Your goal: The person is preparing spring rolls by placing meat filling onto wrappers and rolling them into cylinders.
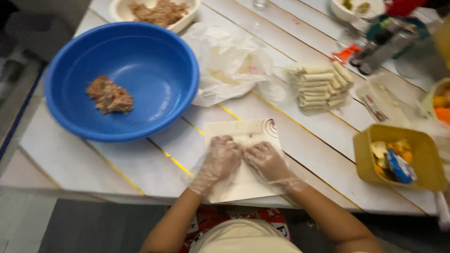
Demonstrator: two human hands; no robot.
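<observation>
Both my hands wear thin clear plastic gloves and press side by side on a pale wrapper sheet that lies on a square cream plate (262, 129) near the table's front edge. My left hand (219, 157) and my right hand (267, 160) have their fingers curled over a roll of the wrapper (243, 143) between them. To the upper left stands a big blue bowl (154, 61) holding a small lump of brown minced filling (108, 96). A stack of finished pale rolls (321, 86) sits to the upper right.
A crumpled clear plastic bag with wrappers (229, 63) lies behind the plate. A cream dish of brown filling (159, 11) stands at the back. A yellow container with small packets (398, 157) sits at right, with bottles and jars (384, 42) behind it.
</observation>
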